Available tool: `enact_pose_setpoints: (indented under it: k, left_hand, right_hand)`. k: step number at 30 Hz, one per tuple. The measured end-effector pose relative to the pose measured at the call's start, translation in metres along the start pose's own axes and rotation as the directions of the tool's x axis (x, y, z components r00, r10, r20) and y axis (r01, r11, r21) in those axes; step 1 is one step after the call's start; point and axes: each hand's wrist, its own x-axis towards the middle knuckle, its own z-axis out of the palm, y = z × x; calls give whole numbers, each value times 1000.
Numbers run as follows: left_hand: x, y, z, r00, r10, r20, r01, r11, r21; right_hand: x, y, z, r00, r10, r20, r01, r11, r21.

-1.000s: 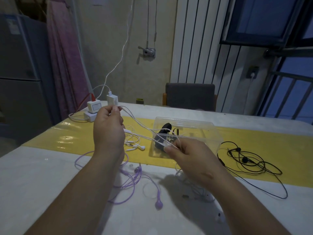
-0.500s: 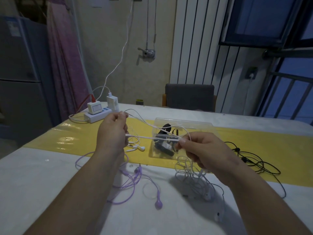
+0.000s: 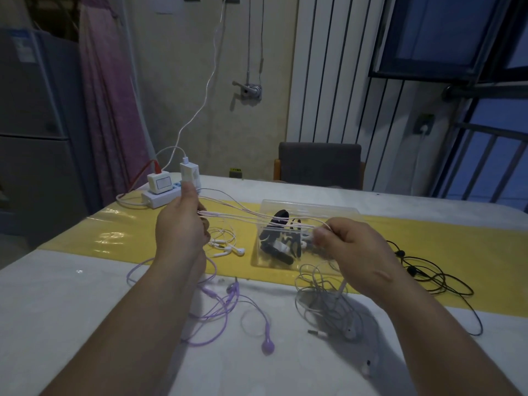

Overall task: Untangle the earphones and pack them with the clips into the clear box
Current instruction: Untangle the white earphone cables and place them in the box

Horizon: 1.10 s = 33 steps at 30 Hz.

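Left hand (image 3: 183, 224) and right hand (image 3: 353, 247) each pinch the white earphone cable (image 3: 234, 216), best drawn apart gently, never yanked

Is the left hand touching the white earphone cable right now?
Touching. The head view shows the left hand pinching the white earphone cable, whose strands stretch across to the right hand.

**Desk:** Two arms reach in from the bottom edge. What are they dressed in?

**Photographer:** Bare skin only. The left forearm (image 3: 148, 318) and right forearm (image 3: 428, 338) are uncovered right to the frame's edge.

**Desk:** Any marks?

**Photographer:** The left hand (image 3: 178, 224) is plain. The right hand (image 3: 354, 252) has a small curved mark (image 3: 382, 274) on its back and a short-trimmed thumbnail (image 3: 321, 232).
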Motion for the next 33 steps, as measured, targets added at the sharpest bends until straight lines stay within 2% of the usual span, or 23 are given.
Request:
enact_pose_setpoints:
  k: [2,5,9,12,16,22,24,26,29,31,33]
  left_hand:
    - [0,2,1,993,-119,27,121,985,-122]
    - [5,2,3,959,-238,155,274,917,-289]
    - [11,-2,0,919,-260,296,369,829,-421]
    - [10,-3,-3,901,-208,382,368,831,-417]
    - [5,-1,-2,884,-184,429,382,813,-439]
    - [2,2,-3,841,-261,474,488,744,-457]
    - [4,3,-4,848,-291,443,486,760,-431]
    - [7,4,-4,857,-342,385,488,777,-397]
    - [10,1,-4,859,-408,309,501,793,-347]
    - [9,-1,-4,846,-438,303,517,811,-273]
    - [8,-2,-3,823,-448,349,539,811,-227]
  right_hand:
    - [-1,-1,1,1000,4,19,-5,998,65]
    - [-1,-3,3,1000,-7,25,5,997,81]
    - [-4,-7,6,1000,-25,-11,27,992,127]
    - [-8,-12,16,998,-53,17,51,995,81]
    - [-12,-14,33,982,-70,173,80,996,-47]
    - [-13,-11,34,970,-70,231,120,971,-206]
    - [-11,-9,32,976,-70,205,116,968,-222]
    - [-9,-8,29,986,-69,149,89,987,-135]
    - [-5,-5,25,1000,4,15,-6,992,124]
    - [-4,-5,23,995,101,-16,-89,933,348]
    - [-3,-7,22,978,207,19,-185,824,535]
